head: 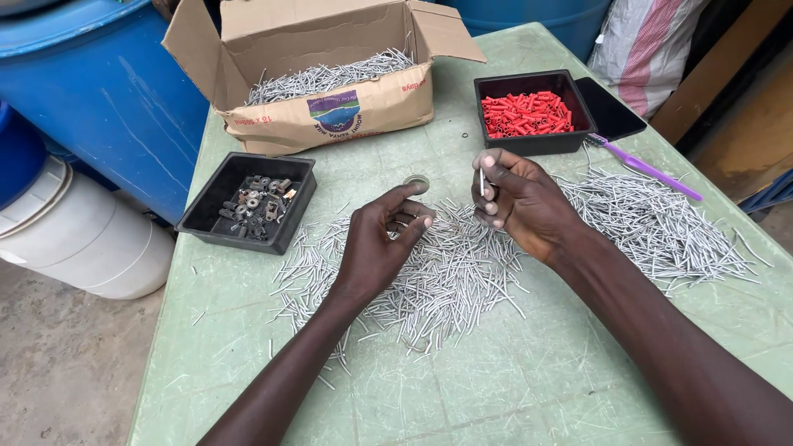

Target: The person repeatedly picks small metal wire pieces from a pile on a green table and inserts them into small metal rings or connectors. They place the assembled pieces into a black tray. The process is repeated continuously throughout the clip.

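Observation:
My left hand [382, 239] is held above a spread of thin grey nails [446, 272] on the green table [496, 380], and its fingertips pinch a small round washer [416, 182]. My right hand [520, 202] is just to the right, holding one nail [482, 181] upright between thumb and forefinger. The two hands are a few centimetres apart. A second heap of nails [652, 223] lies to the right of my right wrist.
A black tray of dark washers [248, 202] sits at the left. A black tray of red plastic plugs [529, 111] stands at the back right, its lid [611, 107] and a purple toothbrush [648, 168] beside it. An open cardboard box of nails [330, 83] stands behind. Blue drums and a white bucket flank the table.

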